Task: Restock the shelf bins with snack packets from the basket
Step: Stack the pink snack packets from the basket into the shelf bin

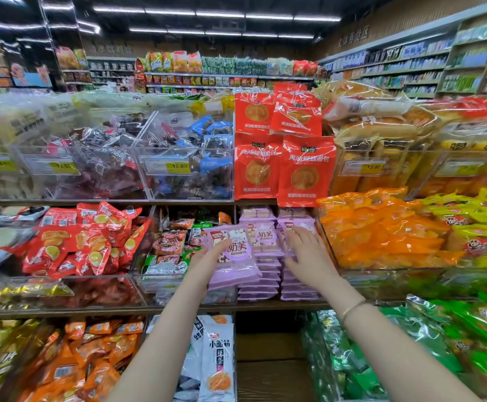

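My left hand grips a stack of purple snack packets by its left edge, just in front of the middle shelf. My right hand lies with straight fingers on the right pile of stacked purple packets in the middle shelf section. A second pile of the same purple packets stands between the held stack and the right pile. No basket is in view.
Clear acrylic bins line the upper shelf with dark wrapped snacks. Red bread packets hang above the purple piles. Orange packets fill the bin on the right, red packets the bin on the left. White noodle-snack bags stand below.
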{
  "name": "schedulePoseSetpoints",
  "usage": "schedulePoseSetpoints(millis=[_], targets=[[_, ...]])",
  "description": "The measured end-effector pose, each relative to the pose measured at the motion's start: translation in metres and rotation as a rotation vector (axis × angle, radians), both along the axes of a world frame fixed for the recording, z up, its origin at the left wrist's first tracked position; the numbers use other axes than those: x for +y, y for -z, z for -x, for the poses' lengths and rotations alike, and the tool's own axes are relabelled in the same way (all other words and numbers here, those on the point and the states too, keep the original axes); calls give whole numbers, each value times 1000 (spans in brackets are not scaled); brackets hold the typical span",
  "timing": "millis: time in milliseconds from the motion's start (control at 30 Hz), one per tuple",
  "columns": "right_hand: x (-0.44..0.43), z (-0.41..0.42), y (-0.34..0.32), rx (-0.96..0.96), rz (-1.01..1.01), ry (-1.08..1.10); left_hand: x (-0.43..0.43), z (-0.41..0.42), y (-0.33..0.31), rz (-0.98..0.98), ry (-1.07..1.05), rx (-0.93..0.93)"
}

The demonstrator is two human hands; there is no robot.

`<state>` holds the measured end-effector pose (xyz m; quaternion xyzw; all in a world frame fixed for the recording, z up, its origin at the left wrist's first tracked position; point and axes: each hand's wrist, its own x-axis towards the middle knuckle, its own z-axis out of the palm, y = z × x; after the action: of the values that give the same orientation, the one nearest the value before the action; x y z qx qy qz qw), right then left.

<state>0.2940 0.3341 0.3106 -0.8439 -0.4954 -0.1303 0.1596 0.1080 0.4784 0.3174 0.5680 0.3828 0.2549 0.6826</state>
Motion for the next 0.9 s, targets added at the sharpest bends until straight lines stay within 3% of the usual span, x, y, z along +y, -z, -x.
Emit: schedulePoseSetpoints(millis=[67, 133, 233, 300, 433, 567, 700, 833, 900], targets=[[-2, 16, -3, 87, -268, -21, 0, -1, 1, -5, -7, 16], [0, 42, -10, 358, -404, -82, -2, -2, 0, -26, -19, 36], [12, 76, -16, 811, -327, -196, -5, -3, -2, -52, -32, 69], [21, 83, -14, 915, -301, -219, -5, -3, -4, -53, -55, 100], [32, 68, -16, 1136, -457, -145, -3, -7, -3, -102, -125, 114], [41, 43, -23, 1071, -572, 7, -2, -7, -2, -101, -124, 200], [47, 25, -30, 1054, -668, 163, -1, -7, -2, -66, -139, 172], [51, 21, -28, 1072, -556, 195, -1, -7, -2, -54, -136, 171], [51, 20, -26, 834, -433, 202, -2, -8, -2, -64, -127, 173]])
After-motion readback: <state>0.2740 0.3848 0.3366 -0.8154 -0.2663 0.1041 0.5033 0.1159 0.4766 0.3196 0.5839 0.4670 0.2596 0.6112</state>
